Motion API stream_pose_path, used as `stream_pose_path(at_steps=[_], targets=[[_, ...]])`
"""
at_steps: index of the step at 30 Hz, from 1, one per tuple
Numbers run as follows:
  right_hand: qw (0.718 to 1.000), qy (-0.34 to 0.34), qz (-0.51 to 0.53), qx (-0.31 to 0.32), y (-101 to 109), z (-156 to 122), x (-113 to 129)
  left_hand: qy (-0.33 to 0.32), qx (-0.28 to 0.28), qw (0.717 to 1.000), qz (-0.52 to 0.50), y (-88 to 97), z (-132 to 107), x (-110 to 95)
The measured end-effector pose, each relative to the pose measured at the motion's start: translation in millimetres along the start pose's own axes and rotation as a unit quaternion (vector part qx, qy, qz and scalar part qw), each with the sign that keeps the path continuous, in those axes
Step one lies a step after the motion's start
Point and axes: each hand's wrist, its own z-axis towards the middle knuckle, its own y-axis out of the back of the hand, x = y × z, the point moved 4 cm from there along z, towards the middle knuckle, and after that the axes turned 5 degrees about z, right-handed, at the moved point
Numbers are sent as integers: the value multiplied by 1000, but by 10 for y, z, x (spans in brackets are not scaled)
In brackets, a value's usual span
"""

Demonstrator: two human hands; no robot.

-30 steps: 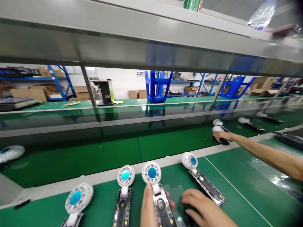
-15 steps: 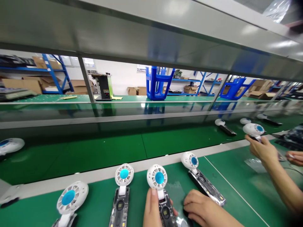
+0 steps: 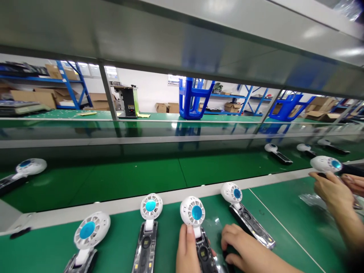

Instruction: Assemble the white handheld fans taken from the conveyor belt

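left hand (image 3: 187, 248) grasps the white handheld fan with blue hub (image 3: 196, 227), steadying it on the green bench (image 3: 284, 242); right hand (image 3: 241, 250) rests loosely curled just right.

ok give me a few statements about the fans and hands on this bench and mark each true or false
1. The left hand rests on the handle of a fan with a blue centre. True.
2. The right hand holds a screwdriver. False: no tool shows; it lies on the green mat beside that fan.
3. Four fans lie in a row on the near bench. True.
4. The fan heads are red. False: they are white with blue centres.
5. At the right, a co-worker's hands hold another fan. True.
6. The belt behind the row carries no fans. False: one lies at its left, more at its right.
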Motion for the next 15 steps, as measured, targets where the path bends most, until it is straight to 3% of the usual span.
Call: stream_pose_path(at_steps=[8, 15], targets=[[1000, 5, 13, -3, -10, -27, -47, -15, 19, 999, 31, -1, -5, -28], [999, 23, -43, -17, -36, -156, 50, -32, 18, 998, 46, -9, -23, -68]])
